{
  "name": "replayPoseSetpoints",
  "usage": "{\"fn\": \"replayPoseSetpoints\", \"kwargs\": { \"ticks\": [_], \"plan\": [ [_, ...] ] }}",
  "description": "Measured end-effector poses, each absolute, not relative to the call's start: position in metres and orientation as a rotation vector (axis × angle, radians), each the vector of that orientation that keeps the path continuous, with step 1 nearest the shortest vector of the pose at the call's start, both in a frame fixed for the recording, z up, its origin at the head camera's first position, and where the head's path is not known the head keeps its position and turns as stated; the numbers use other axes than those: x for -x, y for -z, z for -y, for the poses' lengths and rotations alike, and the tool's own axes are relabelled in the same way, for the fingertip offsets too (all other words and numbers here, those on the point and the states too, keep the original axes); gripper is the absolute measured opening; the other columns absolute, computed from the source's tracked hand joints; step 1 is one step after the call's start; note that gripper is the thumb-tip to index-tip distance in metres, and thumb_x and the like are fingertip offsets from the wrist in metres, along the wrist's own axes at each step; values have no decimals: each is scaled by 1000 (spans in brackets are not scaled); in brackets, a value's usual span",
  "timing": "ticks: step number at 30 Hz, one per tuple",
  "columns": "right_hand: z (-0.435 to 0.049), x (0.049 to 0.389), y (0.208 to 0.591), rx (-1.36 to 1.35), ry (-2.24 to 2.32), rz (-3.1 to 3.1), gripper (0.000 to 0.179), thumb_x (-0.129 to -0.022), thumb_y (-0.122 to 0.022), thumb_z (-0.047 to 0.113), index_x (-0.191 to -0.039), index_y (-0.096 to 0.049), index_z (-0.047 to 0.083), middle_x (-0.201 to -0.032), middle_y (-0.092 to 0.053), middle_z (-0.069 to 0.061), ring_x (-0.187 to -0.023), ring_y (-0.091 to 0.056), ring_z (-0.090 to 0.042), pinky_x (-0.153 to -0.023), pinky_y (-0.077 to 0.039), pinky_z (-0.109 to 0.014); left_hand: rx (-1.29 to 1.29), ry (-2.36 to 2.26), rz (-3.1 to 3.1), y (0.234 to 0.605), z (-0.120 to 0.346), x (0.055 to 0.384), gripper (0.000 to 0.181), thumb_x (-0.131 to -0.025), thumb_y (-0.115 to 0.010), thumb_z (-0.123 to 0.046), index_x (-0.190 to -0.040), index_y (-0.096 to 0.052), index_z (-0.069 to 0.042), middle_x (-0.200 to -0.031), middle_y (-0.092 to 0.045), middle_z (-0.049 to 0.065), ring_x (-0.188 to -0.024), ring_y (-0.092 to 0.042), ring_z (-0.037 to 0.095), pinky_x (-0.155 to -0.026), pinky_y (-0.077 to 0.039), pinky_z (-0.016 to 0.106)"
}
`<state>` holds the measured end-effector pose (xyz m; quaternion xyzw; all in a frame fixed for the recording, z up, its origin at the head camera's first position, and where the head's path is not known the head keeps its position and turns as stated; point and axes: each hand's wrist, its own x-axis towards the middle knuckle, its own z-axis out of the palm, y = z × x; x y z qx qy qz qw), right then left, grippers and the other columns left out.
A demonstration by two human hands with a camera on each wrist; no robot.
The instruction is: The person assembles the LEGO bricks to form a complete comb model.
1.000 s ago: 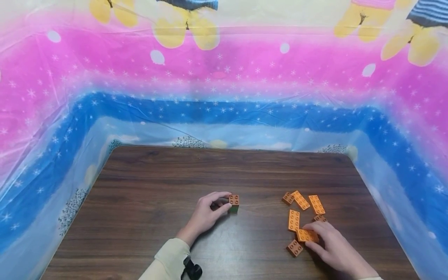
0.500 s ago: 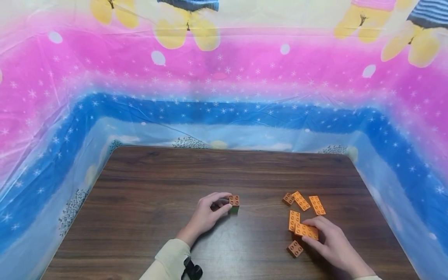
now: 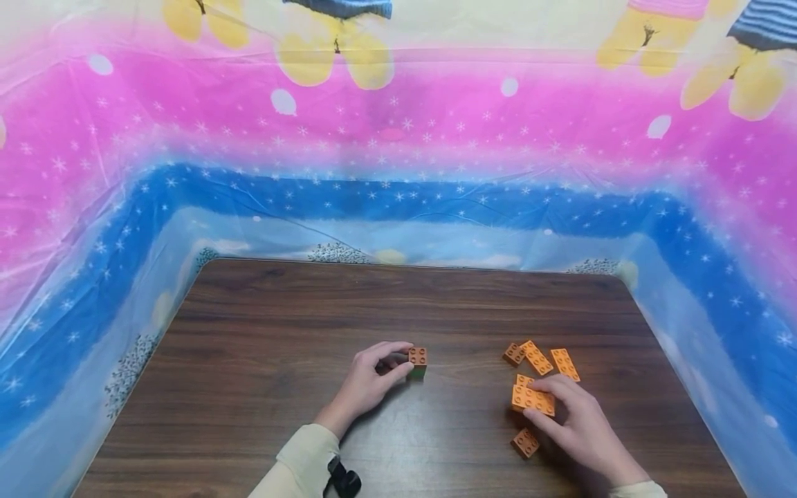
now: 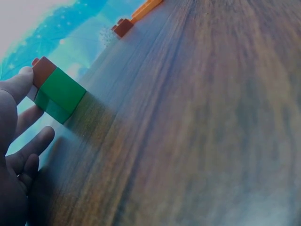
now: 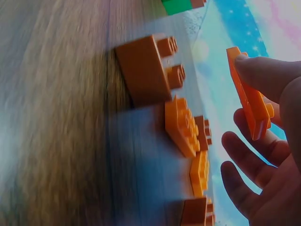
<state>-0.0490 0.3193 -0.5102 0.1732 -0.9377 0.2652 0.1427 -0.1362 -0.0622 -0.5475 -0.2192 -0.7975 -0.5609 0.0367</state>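
My left hand point(image 3: 367, 380) pinches a small stack on the table between thumb and fingers. The stack is a brown four-stud toy brick point(image 3: 418, 356) on top of a green block point(image 4: 61, 92). To the right, my right hand point(image 3: 582, 422) grips a flat orange eight-stud brick point(image 3: 529, 401) by its long sides. The right wrist view shows this orange brick point(image 5: 251, 101) raised off the tabletop, with the lower fingers spread away from it. In the head view it overlaps another orange brick point(image 3: 525, 380) lying on the table.
A loose brown brick point(image 3: 525, 443) lies nearest the body. Farther back are another brown brick point(image 3: 513, 353) and two orange bricks, one angled point(image 3: 537, 357), one at the right point(image 3: 565, 364). A patterned cloth point(image 3: 386, 200) hangs behind the wooden table point(image 3: 280, 311).
My right hand has picked up the orange brick and moved it left and slightly away from the body, above the other orange brick. My left hand stays on the stack.
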Motion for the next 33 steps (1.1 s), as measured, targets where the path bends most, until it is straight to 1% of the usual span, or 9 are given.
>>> {"fn": "replayPoseSetpoints", "kwargs": {
  "ticks": [4,8,12,17,21,23,26,28,33],
  "plan": [
    [-312,52,509,-513,-787,2715,39,-85,-91,24,-119,-76,17,-112,-68,15,-97,-63,-4,-78,-54,-27,676,1717,2449,548,62,137,30,-97,-78,-19,-126,-75,-21,-116,-75,-4,-89,-70,14,-76,-58,28],
    [-305,57,507,-531,-821,2706,38,-85,-90,24,-120,-75,19,-112,-68,16,-95,-62,-3,-75,-55,-29,696,1702,2429,548,62,136,31,-97,-78,-19,-127,-75,-19,-116,-75,-2,-88,-70,14,-75,-58,28],
    [-297,61,505,-558,-834,2692,38,-86,-90,23,-120,-74,22,-114,-68,16,-99,-64,-4,-76,-56,-32,700,1703,2426,548,62,136,31,-97,-79,-19,-128,-75,-18,-116,-75,-1,-88,-70,15,-75,-58,28],
    [-283,68,501,-583,-854,2682,38,-87,-89,24,-122,-74,21,-117,-69,14,-103,-64,-7,-78,-57,-36,689,1740,2428,547,62,136,32,-97,-79,-19,-128,-75,-20,-116,-75,-2,-89,-71,16,-76,-58,29],
    [-271,73,499,-597,-871,2684,37,-89,-87,25,-124,-73,22,-117,-69,12,-106,-65,-9,-83,-58,-37,693,1755,2424,548,62,136,31,-97,-78,-19,-128,-75,-21,-117,-75,-1,-90,-71,17,-76,-58,30],
    [-265,75,499,-611,-890,2676,36,-91,-86,26,-124,-73,23,-117,-69,11,-104,-65,-10,-81,-58,-38,695,1760,2424,549,62,136,31,-98,-77,-19,-128,-74,-22,-118,-75,-1,-90,-71,16,-76,-58,30],
    [-256,78,498,-632,-909,2656,35,-91,-85,25,-124,-73,23,-115,-69,11,-98,-63,-8,-74,-55,-34,697,1764,2423,550,62,137,31,-98,-77,-20,-128,-74,-22,-117,-75,-1,-90,-71,16,-77,-58,30],
    [-250,81,497,-638,-918,2641,36,-90,-86,25,-123,-73,23,-115,-70,11,-97,-63,-6,-73,-55,-33,698,1772,2414,550,63,137,30,-98,-77,-20,-129,-74,-21,-117,-75,-1,-90,-71,16,-77,-58,30],
    [-235,85,491,-619,-920,2649,38,-88,-88,24,-123,-73,21,-117,-69,12,-105,-65,-7,-83,-58,-38,691,1793,2404,548,62,136,31,-98,-77,-18,-128,-75,-19,-117,-75,0,-91,-71,20,-77,-58,31]
  ]
}}
